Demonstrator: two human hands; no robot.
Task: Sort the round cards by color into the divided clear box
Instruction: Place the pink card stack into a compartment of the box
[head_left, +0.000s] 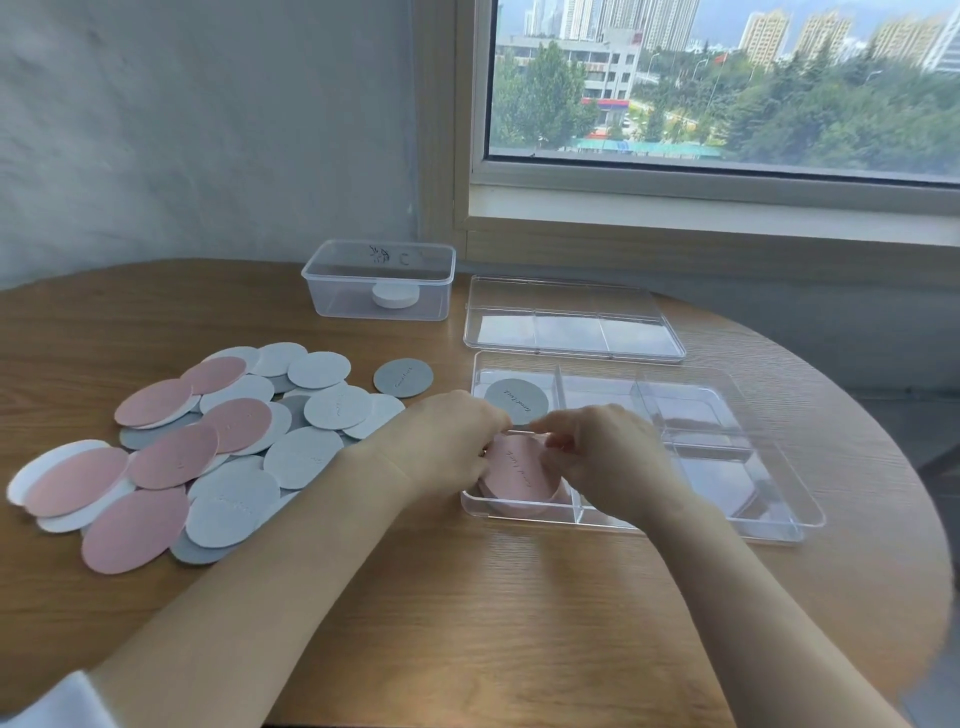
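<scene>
Hands first: the left hand (447, 441) and right hand (602, 462) curl their fingers on the far edge of a pink card (519, 475), seemingly pinching it into the near-left compartment of the divided clear box (779, 519). Toward the left edge of the bench (467, 623) a large mixed pile (208, 457) waits, with a lone grey card (403, 378) beside the box. A sorted grey card (517, 402) fills the far-left compartment. The other compartments look empty, so sorting has barely begun.

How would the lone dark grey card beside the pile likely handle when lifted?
Probably light and fairly stiff: the lone grey card looks thin and flat. Lying flush on the table, it likely needs an edge pried up.
</scene>
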